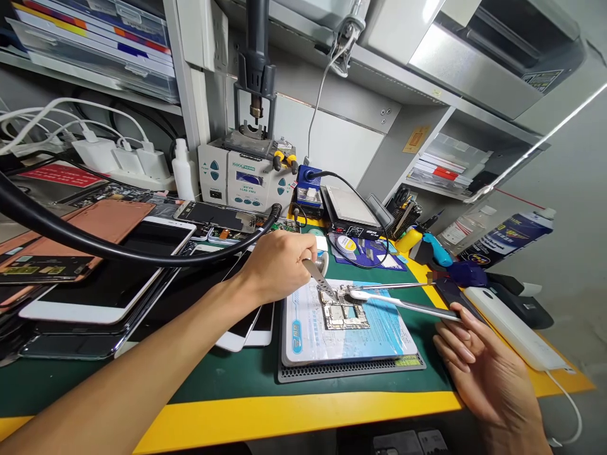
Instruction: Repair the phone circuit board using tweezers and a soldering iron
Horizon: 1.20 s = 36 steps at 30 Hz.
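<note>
My left hand [277, 265] reaches in from the left and pinches metal tweezers [320, 278], their tips down on a small phone circuit board [340, 311]. The board lies on a blue and white work mat [379, 335]. My right hand [478, 373] sits at the lower right and holds the end of a long thin tool [403, 303] with a white tip resting over the board's upper right corner. A second thin metal rod [398, 285] lies just behind it.
A stack of phones and screens [118, 278] fills the left side. A thick black hose [95, 243] arcs over them to a hot-air station [246, 177]. Small heater plate [351, 212], tool holder [403, 212], bottles and a white long device [512, 325] stand to the right.
</note>
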Tool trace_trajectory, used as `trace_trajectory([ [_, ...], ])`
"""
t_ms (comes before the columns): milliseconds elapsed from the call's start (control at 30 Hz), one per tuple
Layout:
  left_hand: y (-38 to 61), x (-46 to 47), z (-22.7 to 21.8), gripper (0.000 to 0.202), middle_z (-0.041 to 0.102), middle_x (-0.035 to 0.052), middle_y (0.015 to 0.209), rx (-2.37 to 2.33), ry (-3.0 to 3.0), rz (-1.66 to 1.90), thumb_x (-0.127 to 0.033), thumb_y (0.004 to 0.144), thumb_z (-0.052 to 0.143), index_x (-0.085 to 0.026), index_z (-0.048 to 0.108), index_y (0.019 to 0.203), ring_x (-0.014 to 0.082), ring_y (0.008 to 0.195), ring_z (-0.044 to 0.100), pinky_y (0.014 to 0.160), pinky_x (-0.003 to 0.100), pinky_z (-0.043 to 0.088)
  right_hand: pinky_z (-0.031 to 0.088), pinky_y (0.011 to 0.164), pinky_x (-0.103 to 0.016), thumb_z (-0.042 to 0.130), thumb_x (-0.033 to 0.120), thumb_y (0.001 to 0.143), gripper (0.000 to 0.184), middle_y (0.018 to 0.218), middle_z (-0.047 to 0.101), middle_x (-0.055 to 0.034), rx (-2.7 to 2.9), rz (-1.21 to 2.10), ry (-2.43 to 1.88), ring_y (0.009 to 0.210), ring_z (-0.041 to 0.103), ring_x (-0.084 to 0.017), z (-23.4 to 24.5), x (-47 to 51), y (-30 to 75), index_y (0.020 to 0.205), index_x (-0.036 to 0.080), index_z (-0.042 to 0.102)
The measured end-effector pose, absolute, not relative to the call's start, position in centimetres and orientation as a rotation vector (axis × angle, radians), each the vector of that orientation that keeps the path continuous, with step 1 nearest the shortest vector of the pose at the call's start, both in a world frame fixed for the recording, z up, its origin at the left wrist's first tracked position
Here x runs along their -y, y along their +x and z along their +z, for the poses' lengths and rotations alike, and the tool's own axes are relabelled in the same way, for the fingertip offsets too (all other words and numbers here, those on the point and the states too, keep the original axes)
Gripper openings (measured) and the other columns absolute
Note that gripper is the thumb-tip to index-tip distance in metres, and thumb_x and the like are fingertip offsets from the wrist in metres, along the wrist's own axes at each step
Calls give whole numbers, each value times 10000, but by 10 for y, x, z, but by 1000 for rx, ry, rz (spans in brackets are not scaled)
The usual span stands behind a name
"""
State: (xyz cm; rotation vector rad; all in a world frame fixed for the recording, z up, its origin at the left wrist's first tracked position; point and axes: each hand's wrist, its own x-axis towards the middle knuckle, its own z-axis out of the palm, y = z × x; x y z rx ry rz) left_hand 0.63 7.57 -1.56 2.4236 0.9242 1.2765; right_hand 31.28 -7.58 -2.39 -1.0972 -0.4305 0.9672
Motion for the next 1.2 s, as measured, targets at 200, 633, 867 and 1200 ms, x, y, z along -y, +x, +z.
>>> trace_trajectory([
  [200,7,-74,-15,194,526,-27,520,-924,2414,1254,-64,672,460,-166,621,633,115,484,422,524,274,306,347,365,-130,931,273,735,304,638,386,83,463,953,-1124,461,325,-39,-24,76,312,962,187,748],
  [633,10,-74,-16,181,691,35,637,-972,2406,1094,-70,680,480,-179,619,638,189,613,641,611,295,426,353,354,-139,938,259,715,296,620,416,79,476,920,-1130,455,364,-38,-24,74,308,917,170,740],
  [867,11,-71,-15,169,740,44,699,-984,2404,1033,-68,684,490,-178,609,640,224,707,718,623,290,463,366,367,-147,943,275,728,292,616,423,82,518,918,-1139,458,371,-36,-23,75,306,899,166,732],
  [1200,10,-71,-14,164,733,30,725,-957,2414,985,-82,684,482,-181,607,646,216,737,717,628,290,463,349,364,-154,942,282,723,294,609,423,81,523,900,-1152,455,360,-37,-25,74,308,876,167,719],
])
